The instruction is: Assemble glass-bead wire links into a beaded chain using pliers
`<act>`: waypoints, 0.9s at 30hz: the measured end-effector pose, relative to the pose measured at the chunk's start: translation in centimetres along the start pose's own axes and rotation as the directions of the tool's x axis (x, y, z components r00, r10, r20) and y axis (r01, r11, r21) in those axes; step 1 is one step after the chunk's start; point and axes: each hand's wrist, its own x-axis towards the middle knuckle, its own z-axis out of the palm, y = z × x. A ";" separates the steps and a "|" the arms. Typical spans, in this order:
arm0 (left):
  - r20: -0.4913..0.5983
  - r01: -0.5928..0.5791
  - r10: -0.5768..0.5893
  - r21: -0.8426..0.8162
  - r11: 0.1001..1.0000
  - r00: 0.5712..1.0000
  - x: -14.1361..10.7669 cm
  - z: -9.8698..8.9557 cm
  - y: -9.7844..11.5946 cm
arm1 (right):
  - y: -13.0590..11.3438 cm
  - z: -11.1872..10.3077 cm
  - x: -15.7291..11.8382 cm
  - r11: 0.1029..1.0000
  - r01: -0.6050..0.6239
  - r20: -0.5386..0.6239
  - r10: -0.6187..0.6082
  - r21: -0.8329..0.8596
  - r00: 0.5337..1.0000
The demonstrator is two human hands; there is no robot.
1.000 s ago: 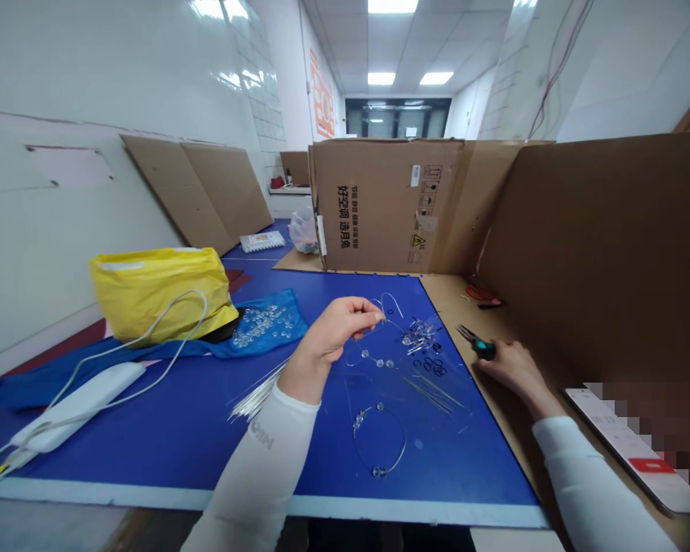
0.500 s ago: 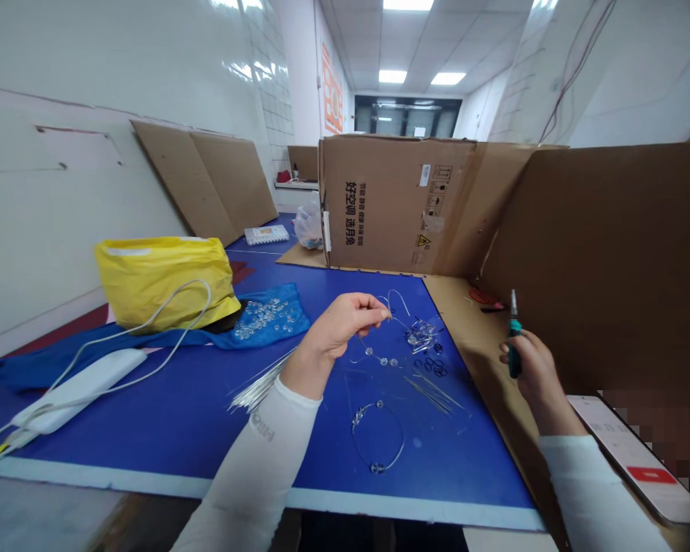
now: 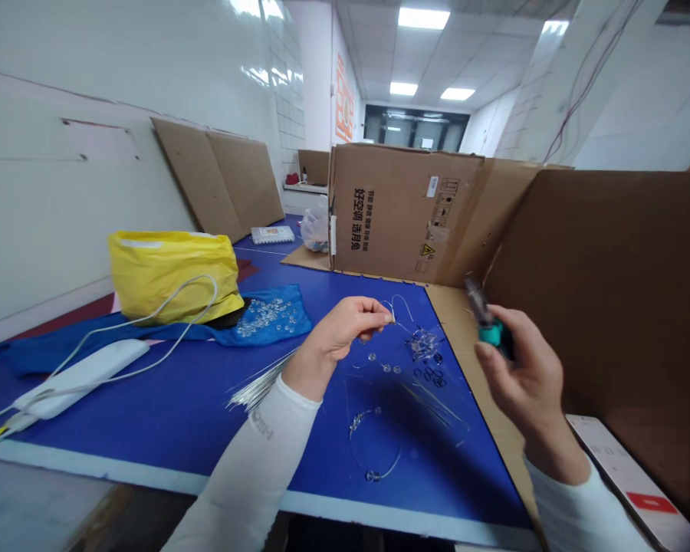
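Note:
My left hand [image 3: 348,326] is closed in a pinch above the middle of the blue table, on a thin silvery wire [image 3: 411,308] that loops up past the fingertips. To the right, my right hand [image 3: 526,376] is wrapped round teal-handled pliers [image 3: 490,330]; motion blurs their metal jaws, which point up and left. Clear beads on a wire [image 3: 387,368] lie just below my left hand. Nearer the front edge rests a wire ring [image 3: 372,476] with clear beads. Beyond my left fingertips sits a small heap of beads and wire [image 3: 422,343], with dark rings [image 3: 434,376] beside it.
Straight wires [image 3: 256,392] lie under my left forearm, and more wires [image 3: 431,402] at the right. Loose clear beads [image 3: 264,316] sit on a blue cloth near a yellow bag [image 3: 175,276]. A white power strip [image 3: 86,376], cardboard panels [image 3: 402,215] and a phone [image 3: 626,468] surround the space.
My right hand has brought the pliers leftward, closer to my left hand, and their jaws now tilt left. My left hand keeps its pinch on the wire. The view has shifted slightly.

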 end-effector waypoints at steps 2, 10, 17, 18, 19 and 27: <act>-0.001 -0.013 0.013 -0.012 1.000 1.000 -0.1 -0.3 0.1 | -1.3 0.8 0.6 0.966 0.219 0.088 -0.208 -0.140 0.974; -0.035 -0.083 0.079 -0.105 0.991 0.996 -0.4 -2.1 0.5 | -0.9 3.5 0.9 0.690 0.494 0.211 -0.457 -0.528 0.864; -0.044 -0.081 0.076 -0.127 0.989 0.996 -0.3 -2.6 0.5 | -0.5 3.6 0.2 0.600 0.520 0.277 -0.454 -0.608 0.847; -0.051 -0.081 0.075 -0.129 0.988 0.996 -0.3 -2.7 0.4 | -0.5 3.6 0.1 0.588 0.530 0.286 -0.461 -0.611 0.840; -0.057 -0.080 0.073 -0.131 0.988 0.996 -0.3 -2.7 0.4 | -0.5 3.6 0.0 0.575 0.541 0.294 -0.469 -0.614 0.833; -0.071 -0.059 0.052 -0.091 0.994 0.996 -0.1 -2.7 0.4 | -0.3 3.6 -0.3 0.545 0.550 0.327 -0.455 -0.633 0.828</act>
